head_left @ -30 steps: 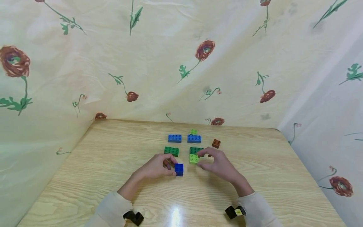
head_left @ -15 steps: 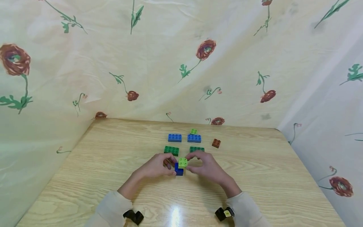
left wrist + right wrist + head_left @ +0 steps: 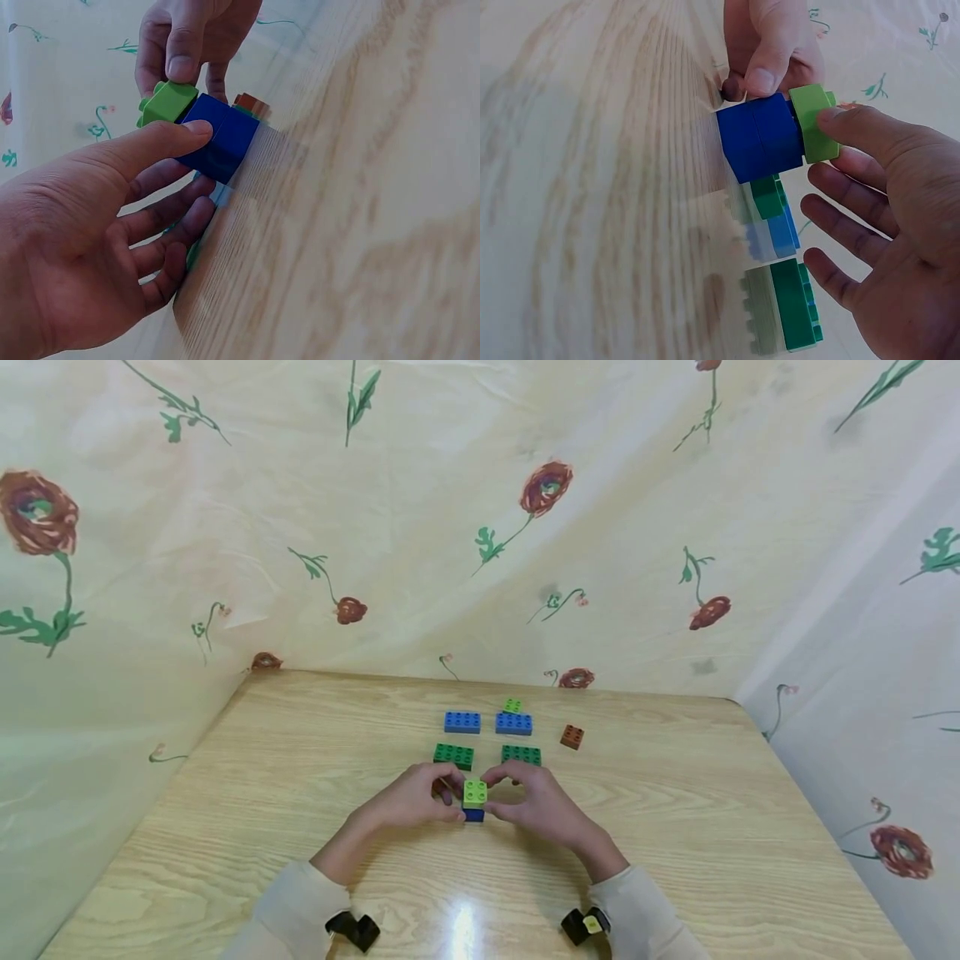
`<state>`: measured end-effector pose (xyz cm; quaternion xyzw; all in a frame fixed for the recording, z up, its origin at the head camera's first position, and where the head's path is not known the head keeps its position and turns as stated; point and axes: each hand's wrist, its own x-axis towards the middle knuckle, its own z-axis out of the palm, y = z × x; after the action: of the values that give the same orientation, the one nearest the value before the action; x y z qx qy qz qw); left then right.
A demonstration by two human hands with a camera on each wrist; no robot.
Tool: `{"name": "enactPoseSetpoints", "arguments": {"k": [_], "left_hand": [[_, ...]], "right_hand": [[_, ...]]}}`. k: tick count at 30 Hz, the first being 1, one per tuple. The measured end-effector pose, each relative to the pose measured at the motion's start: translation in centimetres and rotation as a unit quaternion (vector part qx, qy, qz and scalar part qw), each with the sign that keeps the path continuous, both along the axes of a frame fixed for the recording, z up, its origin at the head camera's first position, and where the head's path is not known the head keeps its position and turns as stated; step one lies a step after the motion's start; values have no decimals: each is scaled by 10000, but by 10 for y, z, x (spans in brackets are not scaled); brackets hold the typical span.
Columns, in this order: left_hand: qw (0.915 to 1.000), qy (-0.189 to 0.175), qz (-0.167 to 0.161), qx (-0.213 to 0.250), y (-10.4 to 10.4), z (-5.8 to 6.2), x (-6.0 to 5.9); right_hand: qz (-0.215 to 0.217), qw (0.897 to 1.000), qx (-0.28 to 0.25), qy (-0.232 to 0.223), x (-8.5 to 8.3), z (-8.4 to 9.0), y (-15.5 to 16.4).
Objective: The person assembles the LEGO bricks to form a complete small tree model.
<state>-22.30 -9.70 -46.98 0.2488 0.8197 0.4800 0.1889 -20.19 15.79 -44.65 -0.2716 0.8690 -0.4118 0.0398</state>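
Note:
Near the middle of the wooden table, my left hand pinches a stack of two dark blue toy bricks between thumb and fingers. My right hand holds a small lime green brick, its thumb against one side. In the head view the lime brick sits over the blue stack and covers most of it. The right wrist view shows a narrow dark gap between the lime brick and the blue bricks. The lime brick's studs face up, away from the table.
Behind the hands lie two green bricks, with two blue bricks farther back. Another lime green brick is just behind the right blue one. A brown brick lies to the right. Flowered cloth hangs behind the table.
My right hand has carried the lime green brick left from in front of the green brick, until it sits over the dark blue stack. My left hand has stayed in place.

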Motion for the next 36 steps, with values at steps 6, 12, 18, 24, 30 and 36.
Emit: {"name": "enactPoseSetpoints", "arguments": {"k": [6, 12, 18, 24, 30, 36], "left_hand": [[9997, 181, 15, 148, -5, 9, 0], [9983, 486, -3, 312, -3, 15, 1], [9981, 530, 2, 300, -2, 18, 2], [9983, 450, -9, 360, -3, 17, 3], [9987, 301, 9, 409, -3, 16, 4], [9988, 242, 35, 414, -2, 13, 1]], "right_hand": [[37, 9999, 83, 118, -1, -1, 0], [37, 9997, 142, 174, 0, 0, 0], [44, 9993, 235, 271, 1, 1, -1], [63, 9997, 180, 150, 0, -1, -2], [28, 9999, 118, -3, 0, -3, -2], [91, 9999, 11, -59, -2, -5, -1]]}}
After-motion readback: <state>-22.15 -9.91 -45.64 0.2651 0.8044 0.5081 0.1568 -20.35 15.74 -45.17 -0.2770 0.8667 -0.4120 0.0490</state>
